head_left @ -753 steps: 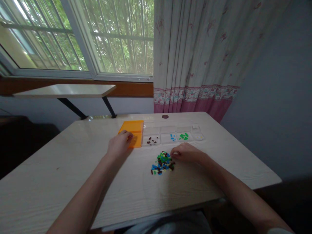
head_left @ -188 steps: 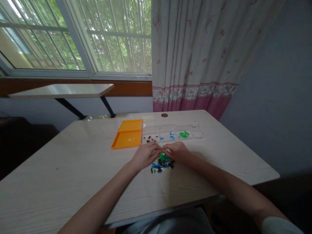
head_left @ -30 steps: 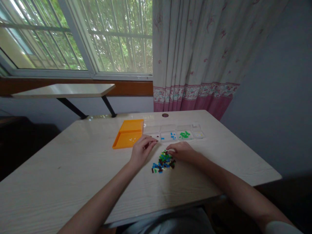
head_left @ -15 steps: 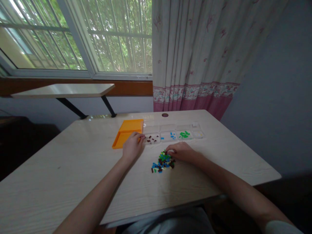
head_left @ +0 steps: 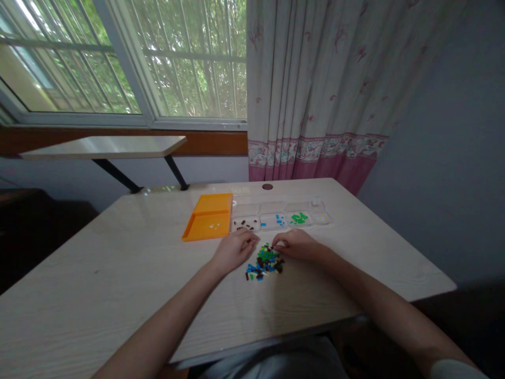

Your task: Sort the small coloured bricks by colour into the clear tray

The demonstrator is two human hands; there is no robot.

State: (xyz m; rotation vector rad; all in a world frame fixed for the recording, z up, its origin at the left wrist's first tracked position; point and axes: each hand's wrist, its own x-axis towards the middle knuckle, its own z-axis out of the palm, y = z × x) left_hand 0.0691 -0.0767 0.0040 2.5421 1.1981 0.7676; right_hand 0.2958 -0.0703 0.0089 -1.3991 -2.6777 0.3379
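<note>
Barred window (head_left: 193, 63), floral curtain (head_left: 311, 79), pale desk (head_left: 118, 273)

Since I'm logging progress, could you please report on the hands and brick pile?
Left hand near the multicolored brick pile, right hand at its edge; grips unclear. Pile lies before clear compartment tray. No obstruction seen.

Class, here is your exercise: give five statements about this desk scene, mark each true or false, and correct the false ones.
1. The mixed pile of small pieces lies on the desk, nearer the person than the clear tray. True.
2. The orange tray sits to the right of the clear tray. False: it sits to the left.
3. In the clear tray, the green pieces lie right of the blue pieces. True.
4. The left hand is nearest the green pieces. False: it is nearer the brown pieces.
5. The right hand is beside the pile. True.
</note>
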